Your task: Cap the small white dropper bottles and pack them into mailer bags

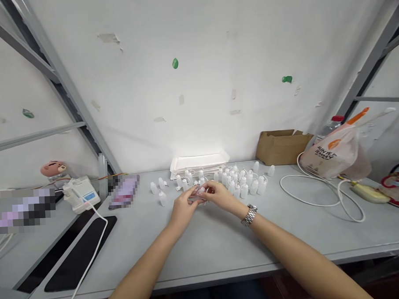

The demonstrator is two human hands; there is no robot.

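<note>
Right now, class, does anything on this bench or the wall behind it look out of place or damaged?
Yes: the white wall behind the bench carries torn tape scraps and green blobs. They look odd as leftover marks on an otherwise plain surface.

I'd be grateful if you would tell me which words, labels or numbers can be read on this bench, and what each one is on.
"JENNY" on the white plastic bag; the line above it looks like "AUN JEA", but that is uncertain.
Blue label on the white device: too small to read.
Small white bottles: no readable text.
</note>
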